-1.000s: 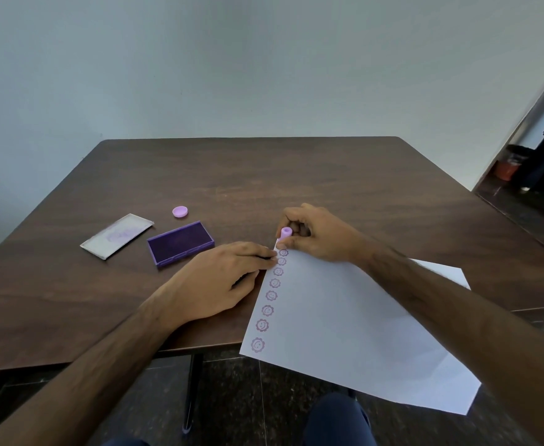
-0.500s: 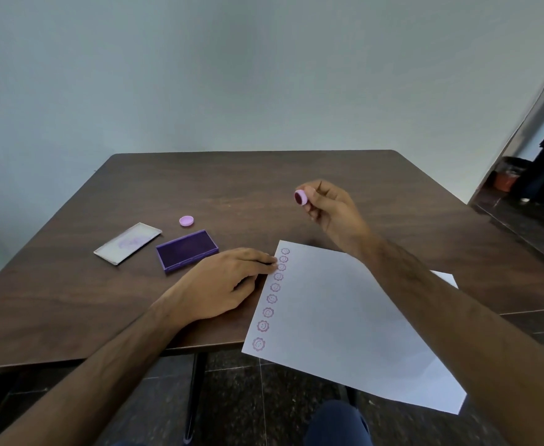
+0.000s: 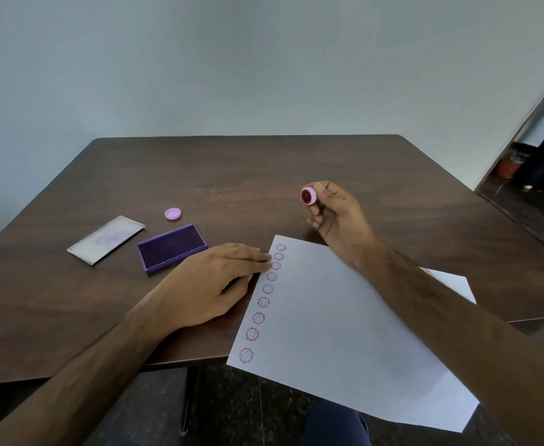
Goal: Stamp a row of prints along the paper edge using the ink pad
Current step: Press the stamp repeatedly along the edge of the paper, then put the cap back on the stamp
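On the dark wood-grain table (image 3: 264, 175) we see a smooth white paper sheet (image 3: 344, 333) overhanging the near edge, nine round scalloped purple prints (image 3: 268, 289) along its left margin. Our right hand (image 3: 339, 220) pinches a small round pink stamp (image 3: 309, 196), raised beyond the sheet. Our left hand (image 3: 212, 281) lies flat, fingertips touching the paper. Left lie a rectangular purple ink pad (image 3: 171, 247), its clear lid (image 3: 106, 239) and a pink cap (image 3: 172, 214).

A dark wooden table (image 3: 264, 162) stands against a plain pale wall (image 3: 232, 59), over dark speckled floor (image 3: 232, 407).
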`<state>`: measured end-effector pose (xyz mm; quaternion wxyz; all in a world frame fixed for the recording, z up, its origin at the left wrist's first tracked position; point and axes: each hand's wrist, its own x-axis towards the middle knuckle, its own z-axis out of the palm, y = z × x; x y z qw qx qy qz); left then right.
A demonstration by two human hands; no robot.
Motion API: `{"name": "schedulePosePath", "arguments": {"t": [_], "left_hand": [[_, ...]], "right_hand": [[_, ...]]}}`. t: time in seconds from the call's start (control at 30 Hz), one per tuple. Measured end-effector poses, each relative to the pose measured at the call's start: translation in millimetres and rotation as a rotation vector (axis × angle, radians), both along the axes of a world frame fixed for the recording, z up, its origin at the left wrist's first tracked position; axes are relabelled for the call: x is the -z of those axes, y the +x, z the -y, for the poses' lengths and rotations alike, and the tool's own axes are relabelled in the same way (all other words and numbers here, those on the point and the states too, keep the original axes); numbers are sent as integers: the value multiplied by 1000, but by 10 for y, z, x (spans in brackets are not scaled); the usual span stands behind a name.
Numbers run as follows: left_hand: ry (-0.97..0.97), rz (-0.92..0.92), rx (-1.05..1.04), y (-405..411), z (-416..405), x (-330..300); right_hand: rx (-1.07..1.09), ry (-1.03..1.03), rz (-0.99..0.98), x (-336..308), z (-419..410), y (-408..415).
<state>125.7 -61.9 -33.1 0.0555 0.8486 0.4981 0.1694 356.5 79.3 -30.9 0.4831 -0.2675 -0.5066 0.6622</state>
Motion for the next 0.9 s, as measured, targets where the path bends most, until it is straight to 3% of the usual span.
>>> {"name": "schedulePosePath", "arguments": {"t": [0.33,0.43,0.57,0.77,0.9], "left_hand": [[4,3,2,15,3,-26],[41,-39,5,11,-11,-21],[59,-85,-7,6,-27,-14],[86,-100,-39,-3,-20,-45],[230,-62,-132,-154,-12,-175]], "right_hand": [[-68,-50,64,-208,1,41],[-283,35,19,-276,172,138],[-595,-6,50,-243,495,203],[-439,-2,100,-103,594,125],[-286,1,50,-49,445,54]]}}
